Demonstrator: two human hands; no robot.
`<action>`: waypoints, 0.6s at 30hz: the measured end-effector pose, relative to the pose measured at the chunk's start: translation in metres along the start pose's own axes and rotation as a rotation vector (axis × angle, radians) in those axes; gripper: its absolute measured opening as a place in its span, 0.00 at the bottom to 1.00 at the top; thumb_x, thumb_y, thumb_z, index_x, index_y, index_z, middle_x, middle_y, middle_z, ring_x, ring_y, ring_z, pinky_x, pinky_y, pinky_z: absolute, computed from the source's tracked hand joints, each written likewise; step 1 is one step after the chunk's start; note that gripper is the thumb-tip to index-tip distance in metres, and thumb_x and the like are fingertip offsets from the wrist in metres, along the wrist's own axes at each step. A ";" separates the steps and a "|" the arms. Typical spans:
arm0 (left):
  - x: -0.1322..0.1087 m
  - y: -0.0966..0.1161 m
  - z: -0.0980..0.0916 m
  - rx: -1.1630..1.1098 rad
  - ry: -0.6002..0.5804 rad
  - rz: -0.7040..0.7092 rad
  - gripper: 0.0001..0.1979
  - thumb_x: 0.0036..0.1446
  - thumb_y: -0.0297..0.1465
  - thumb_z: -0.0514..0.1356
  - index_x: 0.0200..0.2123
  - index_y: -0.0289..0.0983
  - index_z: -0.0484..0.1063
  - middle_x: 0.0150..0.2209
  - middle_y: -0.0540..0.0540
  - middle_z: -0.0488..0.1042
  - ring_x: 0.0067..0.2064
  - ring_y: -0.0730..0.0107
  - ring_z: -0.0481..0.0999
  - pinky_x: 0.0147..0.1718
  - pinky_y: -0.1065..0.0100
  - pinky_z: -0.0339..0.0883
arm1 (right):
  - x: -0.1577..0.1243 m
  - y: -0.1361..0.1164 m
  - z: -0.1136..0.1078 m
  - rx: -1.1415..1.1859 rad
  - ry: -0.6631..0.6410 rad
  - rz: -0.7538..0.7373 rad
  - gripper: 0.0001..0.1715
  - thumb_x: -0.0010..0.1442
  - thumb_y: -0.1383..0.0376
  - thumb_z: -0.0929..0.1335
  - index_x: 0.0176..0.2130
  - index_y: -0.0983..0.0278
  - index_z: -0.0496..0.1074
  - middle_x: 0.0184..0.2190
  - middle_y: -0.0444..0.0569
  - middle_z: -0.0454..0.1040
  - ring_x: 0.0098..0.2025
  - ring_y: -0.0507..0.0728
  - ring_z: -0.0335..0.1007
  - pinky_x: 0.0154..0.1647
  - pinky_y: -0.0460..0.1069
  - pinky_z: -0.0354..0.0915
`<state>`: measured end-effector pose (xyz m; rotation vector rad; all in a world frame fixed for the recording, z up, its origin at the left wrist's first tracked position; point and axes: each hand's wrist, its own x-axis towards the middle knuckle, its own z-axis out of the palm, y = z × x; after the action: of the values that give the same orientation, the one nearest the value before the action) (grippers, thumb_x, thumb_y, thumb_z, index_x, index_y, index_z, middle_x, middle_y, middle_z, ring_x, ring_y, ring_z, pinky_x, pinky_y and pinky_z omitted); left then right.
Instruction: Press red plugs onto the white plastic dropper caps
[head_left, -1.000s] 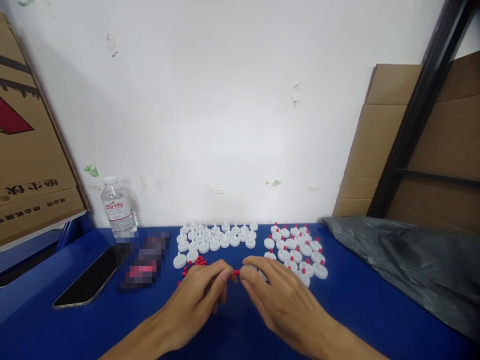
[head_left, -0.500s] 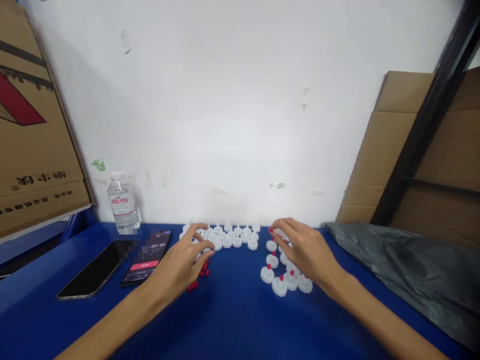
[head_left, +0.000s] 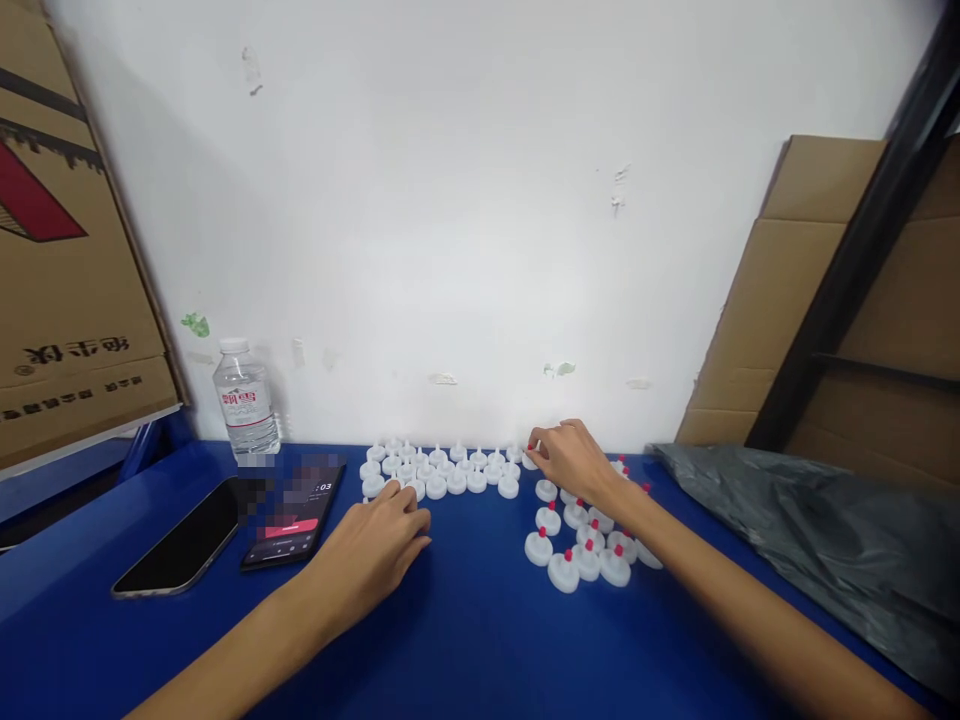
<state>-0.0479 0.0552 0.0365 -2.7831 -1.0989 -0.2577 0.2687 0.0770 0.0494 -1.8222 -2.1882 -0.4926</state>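
My right hand (head_left: 574, 460) is closed at the back of the table, fingertips pinching a small red cap (head_left: 530, 448) at the top of a white nozzle lid (head_left: 529, 461). Below that wrist stand several white lids with red caps (head_left: 564, 571). On the left, my left hand (head_left: 384, 535) is lowered to the table with its fingers curled, in front of a cluster of white lids with bare nozzles (head_left: 456, 481). Anything in its fingers is hidden, and the loose red caps cannot be seen behind it.
Two phones, one dark (head_left: 180, 540) and one with a lit screen (head_left: 296, 515), lie left on the blue table (head_left: 480, 640). Behind them stands a water bottle (head_left: 246, 400). Grey plastic sheeting (head_left: 810, 540) covers the right side. Cardboard (head_left: 765, 300) leans on the wall.
My right hand has moved slightly left and back, bringing the red cap onto a white lid. My left hand has lowered and its spread fingers have curled, covering the loose red caps.
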 end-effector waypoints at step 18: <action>-0.002 0.008 -0.003 0.271 -0.238 0.071 0.16 0.57 0.13 0.57 0.43 0.34 0.75 0.45 0.37 0.75 0.49 0.50 0.75 0.36 0.60 0.76 | -0.103 0.043 -0.102 -0.064 0.363 0.086 0.27 0.75 0.51 0.57 0.41 0.61 0.79 0.40 0.56 0.83 0.45 0.67 0.79 0.60 0.63 0.63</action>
<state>-0.0446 0.0472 0.0388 -2.6468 -0.9925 0.2208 0.3283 -0.0506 0.1051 -1.6918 -1.8634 -0.8111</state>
